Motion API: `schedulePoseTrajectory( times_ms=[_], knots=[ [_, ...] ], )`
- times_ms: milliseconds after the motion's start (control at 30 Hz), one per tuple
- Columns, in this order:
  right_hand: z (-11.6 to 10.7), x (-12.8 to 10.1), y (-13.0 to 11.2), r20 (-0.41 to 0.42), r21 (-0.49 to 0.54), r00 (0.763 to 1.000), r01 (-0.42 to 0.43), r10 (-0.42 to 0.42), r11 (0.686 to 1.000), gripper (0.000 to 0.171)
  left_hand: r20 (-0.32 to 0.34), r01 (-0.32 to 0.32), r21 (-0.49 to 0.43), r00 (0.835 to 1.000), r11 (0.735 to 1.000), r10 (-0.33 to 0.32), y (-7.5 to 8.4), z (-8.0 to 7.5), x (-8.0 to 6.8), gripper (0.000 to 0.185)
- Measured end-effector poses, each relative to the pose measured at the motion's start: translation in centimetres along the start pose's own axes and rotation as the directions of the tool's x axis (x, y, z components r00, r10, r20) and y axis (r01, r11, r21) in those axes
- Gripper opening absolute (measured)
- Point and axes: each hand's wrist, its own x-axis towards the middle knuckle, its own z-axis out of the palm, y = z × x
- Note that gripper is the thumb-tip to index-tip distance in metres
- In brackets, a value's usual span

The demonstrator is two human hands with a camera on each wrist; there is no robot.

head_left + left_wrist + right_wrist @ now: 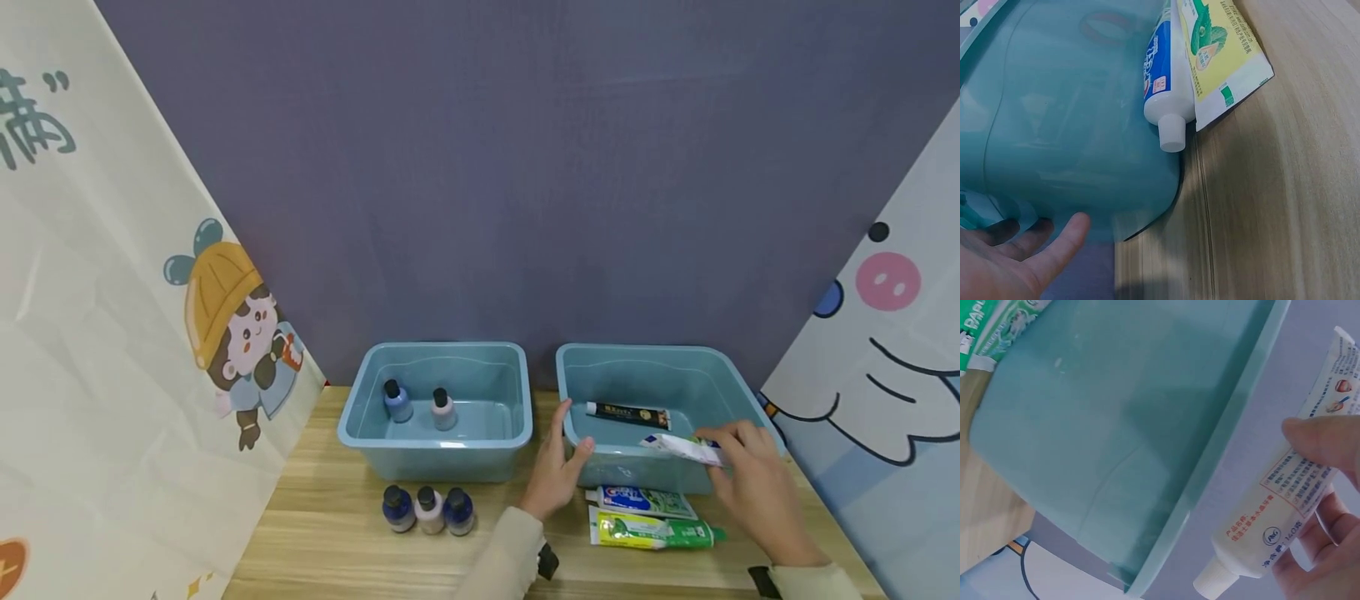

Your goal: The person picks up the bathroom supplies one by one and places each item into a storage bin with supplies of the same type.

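White toothpaste tube (686, 448) pinched in right hand (750, 483) grip over right blue bin (600, 367) near rim; left hand (555, 471), fingers relaxed, rests against bin's near-left corner on table (330, 533).

White tube (686, 448) over right bin (600, 450) — pinched.

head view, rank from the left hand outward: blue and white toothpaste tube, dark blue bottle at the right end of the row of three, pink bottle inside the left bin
1. Blue and white toothpaste tube, just right of the left hand.
2. Dark blue bottle, on the table to its left.
3. Pink bottle, standing inside the left bin, farther back.
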Motion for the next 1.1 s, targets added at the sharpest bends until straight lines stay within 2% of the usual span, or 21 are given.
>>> schedulePoseTrajectory(
  times_ms=[367, 800, 1100],
  knots=[
    [-0.1, 1.6, 0.5, -0.020, 0.010, 0.997, 0.075, -0.074, 0.997, 0.060, -0.004, 0.009, -0.010, 1.000, 1.000, -0.009, 0.5, -0.1, -0.1, 0.067],
    [0.1, 3.1, 1.2, 0.012, -0.005, 0.994, 0.110, -0.110, 0.994, 0.056, -0.015, 0.007, 0.008, 1.000, 1.000, -0.007, 0.4, 0.0, -0.2, 0.068],
    [0.3, 4.3, 1.5, 0.031, 0.008, 0.994, 0.101, -0.102, 0.995, 0.053, -0.004, 0.018, 0.000, 1.000, 1.000, -0.018, 0.2, 0.0, -0.1, 0.066]
  ],
)
